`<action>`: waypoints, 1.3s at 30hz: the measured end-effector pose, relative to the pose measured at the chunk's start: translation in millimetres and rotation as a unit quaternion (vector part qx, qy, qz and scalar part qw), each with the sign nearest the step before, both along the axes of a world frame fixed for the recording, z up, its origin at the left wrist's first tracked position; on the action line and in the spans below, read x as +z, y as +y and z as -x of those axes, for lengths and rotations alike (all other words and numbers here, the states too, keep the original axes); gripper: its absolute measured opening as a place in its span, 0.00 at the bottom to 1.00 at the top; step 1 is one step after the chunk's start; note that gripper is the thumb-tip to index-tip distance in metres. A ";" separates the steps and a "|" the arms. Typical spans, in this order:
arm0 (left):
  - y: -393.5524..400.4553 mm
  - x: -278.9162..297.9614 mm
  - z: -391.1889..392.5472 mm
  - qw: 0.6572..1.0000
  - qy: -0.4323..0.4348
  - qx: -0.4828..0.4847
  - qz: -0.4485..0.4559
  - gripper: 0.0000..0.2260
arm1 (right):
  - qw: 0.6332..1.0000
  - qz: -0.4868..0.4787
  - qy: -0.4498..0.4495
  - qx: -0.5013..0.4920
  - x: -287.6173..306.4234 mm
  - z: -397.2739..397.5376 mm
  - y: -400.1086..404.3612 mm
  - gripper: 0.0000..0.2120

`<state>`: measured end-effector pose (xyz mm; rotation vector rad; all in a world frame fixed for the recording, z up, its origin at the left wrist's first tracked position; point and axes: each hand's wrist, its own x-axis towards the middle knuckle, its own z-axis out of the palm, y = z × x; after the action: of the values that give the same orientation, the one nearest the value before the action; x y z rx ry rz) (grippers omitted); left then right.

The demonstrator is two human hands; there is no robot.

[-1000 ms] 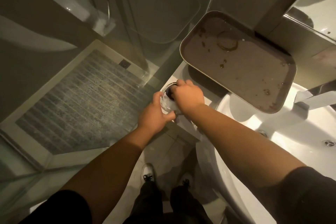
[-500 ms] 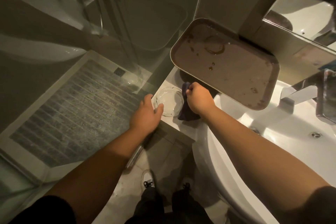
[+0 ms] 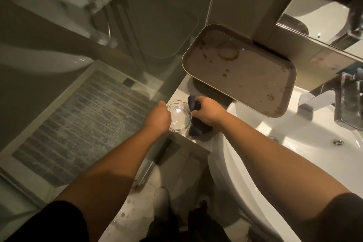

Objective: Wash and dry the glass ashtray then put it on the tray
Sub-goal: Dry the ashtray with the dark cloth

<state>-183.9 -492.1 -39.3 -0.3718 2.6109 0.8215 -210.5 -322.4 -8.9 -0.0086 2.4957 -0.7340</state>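
The clear glass ashtray [image 3: 179, 117] rests on the white counter ledge left of the basin. My left hand [image 3: 158, 119] grips its left rim. Just to its right, my right hand [image 3: 209, 111] is closed on a dark cloth [image 3: 196, 124] that lies bunched on the ledge beside the ashtray, outside it. Behind them the brown rectangular tray [image 3: 255, 82] sits tilted over the basin's back corner, stained with a ring mark and spots.
The white basin [image 3: 294, 153] fills the right side, with a chrome tap [image 3: 322, 98] and drain [image 3: 337, 142]. A mirror [image 3: 324, 12] hangs above. A glass shower wall [image 3: 149, 31] and tiled shower floor [image 3: 78, 125] lie left. My shoes [image 3: 163, 200] stand on the wet floor below.
My right hand pulled the cloth out of the ashtray and moved right, leaving the bowl uncovered. My left hand kept hold of the rim.
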 end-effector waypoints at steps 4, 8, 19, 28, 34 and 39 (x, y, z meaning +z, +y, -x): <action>-13.8 20.6 -28.2 0.991 0.081 0.005 -0.104 0.12 | 0.988 0.148 0.018 -0.034 18.0 -18.7 12.4 0.15; -18.4 51.3 -51.8 0.973 0.116 0.028 -0.198 0.12 | 0.949 0.306 -0.005 -0.081 47.3 -40.4 26.6 0.12; -2.4 137.8 -57.5 0.956 0.213 -0.151 -0.135 0.10 | 0.916 0.401 -0.006 -0.024 129.6 -54.5 50.4 0.03; 27.6 165.9 -54.1 0.946 0.257 -0.196 -0.019 0.12 | 0.909 0.410 0.036 -0.071 146.8 -69.8 51.8 0.12; 49.1 166.7 -55.5 0.946 0.279 -0.162 -0.003 0.13 | 0.915 0.360 0.125 -0.134 147.3 -81.6 52.0 0.12; 61.5 165.1 -56.9 0.941 0.309 -0.141 -0.004 0.13 | 0.889 0.372 0.172 -0.203 140.1 -92.9 51.7 0.11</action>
<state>-127.0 -430.6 125.8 0.3209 3.1157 0.9621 -117.6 -270.8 131.2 0.1194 2.3783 -1.9820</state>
